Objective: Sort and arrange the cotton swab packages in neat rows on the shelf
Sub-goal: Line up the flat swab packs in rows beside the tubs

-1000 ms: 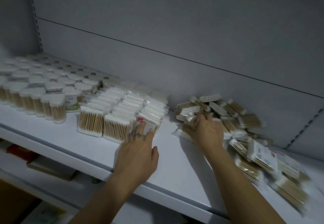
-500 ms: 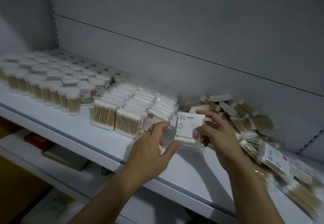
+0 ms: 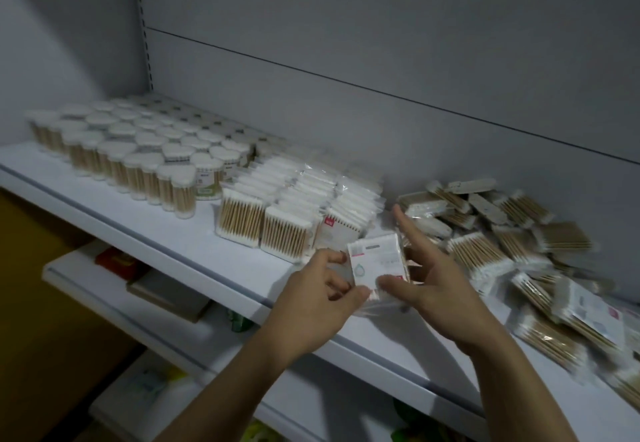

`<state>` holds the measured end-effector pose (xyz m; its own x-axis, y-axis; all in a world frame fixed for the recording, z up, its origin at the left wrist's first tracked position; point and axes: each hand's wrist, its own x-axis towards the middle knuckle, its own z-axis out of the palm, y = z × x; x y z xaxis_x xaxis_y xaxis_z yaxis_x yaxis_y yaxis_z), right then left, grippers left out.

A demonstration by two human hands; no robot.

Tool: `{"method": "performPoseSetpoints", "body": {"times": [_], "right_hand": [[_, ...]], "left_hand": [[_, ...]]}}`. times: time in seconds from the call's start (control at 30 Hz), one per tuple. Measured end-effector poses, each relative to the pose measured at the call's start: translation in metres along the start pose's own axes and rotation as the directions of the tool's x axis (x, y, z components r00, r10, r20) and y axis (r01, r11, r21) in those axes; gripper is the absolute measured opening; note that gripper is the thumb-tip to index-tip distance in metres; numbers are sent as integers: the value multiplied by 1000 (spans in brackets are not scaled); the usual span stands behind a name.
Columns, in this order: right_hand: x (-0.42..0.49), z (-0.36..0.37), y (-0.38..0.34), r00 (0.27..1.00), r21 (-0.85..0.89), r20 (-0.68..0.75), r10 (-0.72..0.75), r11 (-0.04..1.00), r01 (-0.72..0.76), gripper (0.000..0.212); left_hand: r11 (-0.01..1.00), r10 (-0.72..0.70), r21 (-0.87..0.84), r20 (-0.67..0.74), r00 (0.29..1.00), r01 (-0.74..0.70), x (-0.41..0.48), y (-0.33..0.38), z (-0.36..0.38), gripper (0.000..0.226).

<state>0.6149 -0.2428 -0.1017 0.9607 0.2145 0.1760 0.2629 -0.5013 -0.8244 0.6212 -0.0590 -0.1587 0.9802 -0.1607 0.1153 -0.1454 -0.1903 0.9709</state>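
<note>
White shelf [image 3: 145,230] against a grey back panel [image 3: 381,43], and both hands are over its front edge with one packet [image 3: 377,261] of cotton swabs held between them, label side towards the camera. Left hand [image 3: 311,303] pinches the packet's left edge, fingers curled, thumb at the lower corner. Right hand [image 3: 433,289] clamps the other side, thumb on the front near the bottom, fingers behind, index finger pointing straight up. Just beyond the left hand stand the neat rows [image 3: 298,206] of packets, upright, swab sticks facing out. Further left of those, round tubs [image 3: 138,150] stand in ranks. Right of the right hand sprawls a loose heap [image 3: 502,244] of packets, tipped every way.
</note>
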Motion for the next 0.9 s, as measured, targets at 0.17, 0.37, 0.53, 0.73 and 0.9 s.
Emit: {"method": "performPoseSetpoints", "body": {"times": [0.17,0.37,0.53,0.73,0.9], "right_hand": [[-1,-8,-16,998,-161,31,58,986,-53,76],[-3,6,-19,969,300,-238,70,954,5,51],[10,12,-14,895,-104,-443,-47,995,0,19],[54,27,-19,938,-619,-228,-261,782,67,16],[74,34,-13,894,-719,-201,-401,680,144,12]], "left_hand": [[946,230,249,-70,971,-206,1,4,-5,51],[973,102,-173,-257,961,-150,7,6,-3,27],[784,270,599,-95,958,-161,-2,-3,-13,13],[600,405,767,-46,913,-227,0,-5,-10,19],[557,394,797,-7,919,-233,5,-5,-6,27]]}}
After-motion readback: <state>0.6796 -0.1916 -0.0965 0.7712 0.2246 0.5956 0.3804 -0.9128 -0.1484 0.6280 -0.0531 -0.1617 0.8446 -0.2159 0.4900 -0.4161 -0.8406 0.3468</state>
